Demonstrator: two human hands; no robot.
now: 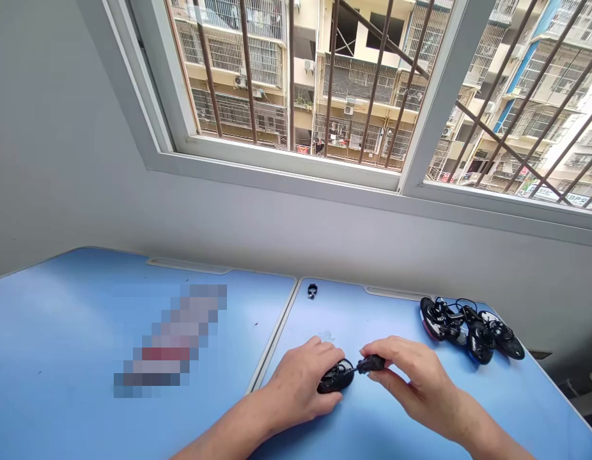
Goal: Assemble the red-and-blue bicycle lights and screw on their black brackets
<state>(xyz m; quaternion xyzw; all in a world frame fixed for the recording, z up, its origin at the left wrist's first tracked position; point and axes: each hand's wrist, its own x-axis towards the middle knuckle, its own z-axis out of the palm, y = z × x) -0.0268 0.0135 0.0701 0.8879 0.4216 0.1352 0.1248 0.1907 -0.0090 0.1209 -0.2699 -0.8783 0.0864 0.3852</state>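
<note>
My left hand [309,377] is closed around a glossy black oval object [338,375] on the blue table, steadying it from the left; its exact kind cannot be made out. Between the thumb and fingers of my right hand [411,377] is the black handle of a short screwdriver [371,363]. Its thin shaft points left, and the tip meets the right side of the oval object. My fingers hide part of both things.
Several shiny black rounded parts with thin cables [471,329] lie heaped at the table's right. A small black ring-shaped clamp [312,291] sits near the back edge. To the left is a blurred-out long item [174,338]. A seam [275,332] divides the tabletop; a barred window [296,83] rises behind.
</note>
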